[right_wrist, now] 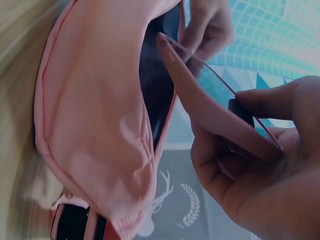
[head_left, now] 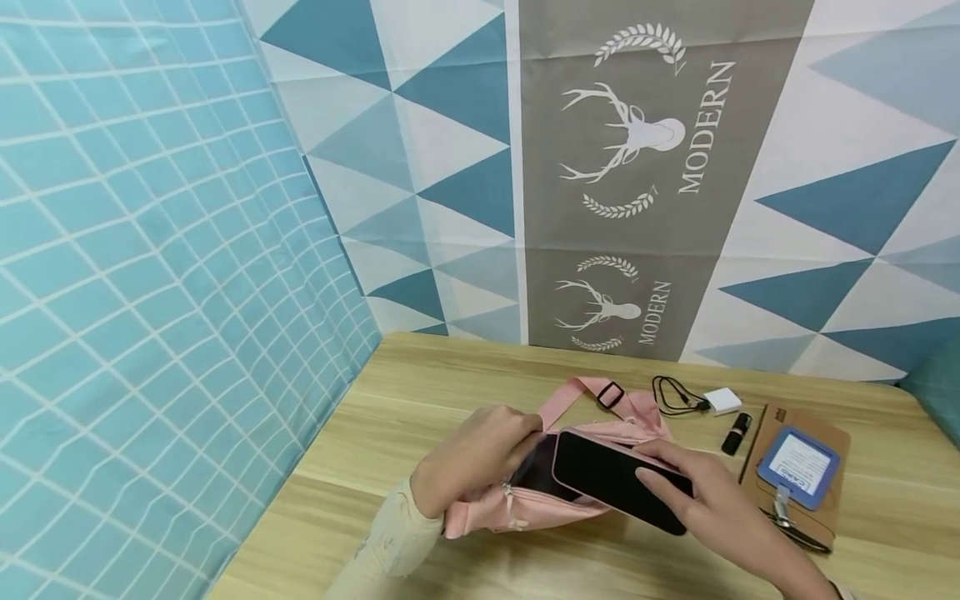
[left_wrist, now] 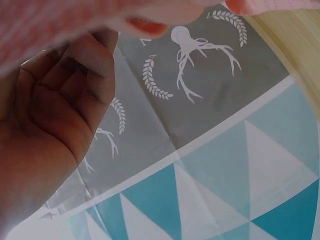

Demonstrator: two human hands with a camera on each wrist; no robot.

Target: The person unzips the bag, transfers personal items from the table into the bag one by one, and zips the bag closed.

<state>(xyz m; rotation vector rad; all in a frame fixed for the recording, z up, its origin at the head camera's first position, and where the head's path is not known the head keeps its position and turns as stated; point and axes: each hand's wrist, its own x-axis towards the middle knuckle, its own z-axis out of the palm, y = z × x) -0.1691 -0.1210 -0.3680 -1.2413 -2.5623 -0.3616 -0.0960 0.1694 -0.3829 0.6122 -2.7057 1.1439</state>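
Phone (head_left: 609, 475): blk face, pink edge, pinched in R hand (head_left: 705, 493); L hand (head_left: 477, 454) grips open pink bag (head_left: 543, 512).

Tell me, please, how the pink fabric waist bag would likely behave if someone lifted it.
The bag would probably sag and fold, since its cloth looks soft and creased. The looped pink webbing strap may trail or swing, as it lies slack behind. With the bag's mouth gaping, any contents could perhaps slide out if it tipped.
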